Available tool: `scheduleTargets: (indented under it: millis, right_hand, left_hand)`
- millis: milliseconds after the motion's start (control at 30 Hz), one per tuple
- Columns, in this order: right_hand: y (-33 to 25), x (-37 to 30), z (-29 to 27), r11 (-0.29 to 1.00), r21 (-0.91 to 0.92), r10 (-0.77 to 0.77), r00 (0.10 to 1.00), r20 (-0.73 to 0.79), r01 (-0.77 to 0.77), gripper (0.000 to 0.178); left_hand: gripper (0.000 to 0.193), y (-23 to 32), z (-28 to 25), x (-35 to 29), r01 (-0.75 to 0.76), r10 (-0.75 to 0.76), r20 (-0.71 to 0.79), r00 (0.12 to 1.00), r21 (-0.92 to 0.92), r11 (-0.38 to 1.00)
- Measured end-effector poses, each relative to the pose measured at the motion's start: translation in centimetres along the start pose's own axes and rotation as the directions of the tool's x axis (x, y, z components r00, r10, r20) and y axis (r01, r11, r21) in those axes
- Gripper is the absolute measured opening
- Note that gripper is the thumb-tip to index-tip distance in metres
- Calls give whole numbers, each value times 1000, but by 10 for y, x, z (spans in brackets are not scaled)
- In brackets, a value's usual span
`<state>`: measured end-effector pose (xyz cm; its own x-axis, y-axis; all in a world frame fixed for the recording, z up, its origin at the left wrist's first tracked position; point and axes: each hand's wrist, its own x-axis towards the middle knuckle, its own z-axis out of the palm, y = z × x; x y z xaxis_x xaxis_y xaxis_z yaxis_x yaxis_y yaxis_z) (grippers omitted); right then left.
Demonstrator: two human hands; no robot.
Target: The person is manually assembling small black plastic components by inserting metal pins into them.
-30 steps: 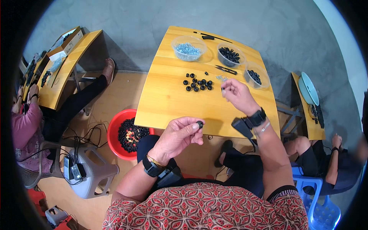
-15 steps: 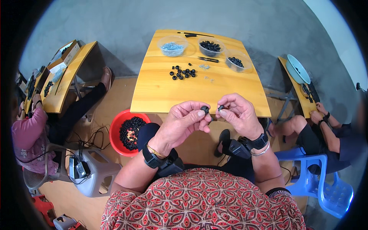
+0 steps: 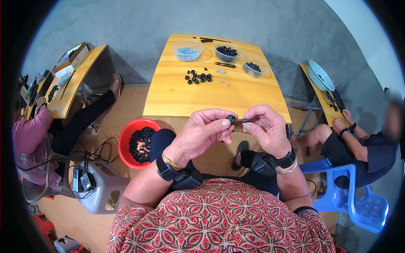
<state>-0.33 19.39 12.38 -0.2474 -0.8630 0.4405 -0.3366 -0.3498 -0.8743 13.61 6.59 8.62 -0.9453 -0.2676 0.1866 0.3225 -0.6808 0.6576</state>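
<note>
A black round knob-like piece [image 3: 231, 119] with a hole in its face is pinched between the thumb and fingers of my left hand [image 3: 204, 128]. My right hand [image 3: 268, 130] pinches a small black cylindrical piece [image 3: 245, 120], close beside the knob's holed face; whether they touch I cannot tell. Both hands hover just off the near edge of the yellow wooden table [image 3: 168, 99]. Beyond them, several black round pieces [image 3: 197, 78] lie loose on the tabletop, with a little pile of small silvery bits [image 3: 220, 71] to their right.
Clear tubs hold silvery-blue small parts [image 3: 187, 51] and black pieces [image 3: 228, 51]; a third tub [image 3: 263, 71] holds more black ones. Black thread snips [image 3: 225, 65] lie between. A red basin [image 3: 123, 141] stands left on the floor. Other people sit at side tables, near a blue chair [image 3: 352, 198].
My right hand's fingers have shifted, and more of the small black cylinder shows, pointing at the knob. The knob's holed face has turned more into view. The whole view has shifted slightly.
</note>
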Motion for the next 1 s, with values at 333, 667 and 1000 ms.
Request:
scheduleTargets:
  millis: [333,667,1000]
  right_hand:
    - [-11,-4,5,1000,0,16,1000,-1,-16,15]
    - [-1,-3,7,982,-158,-109,994,-24,104,15]
    - [0,-1,9,959,-245,-150,989,-3,144,17]
  left_hand:
    - [24,3,6,-8,17,-17,5,1000,-6,1000]
    - [18,0,1,-4,19,-19,11,1000,-31,999]
    - [18,-3,-1,-1,-3,3,20,1000,12,1000]
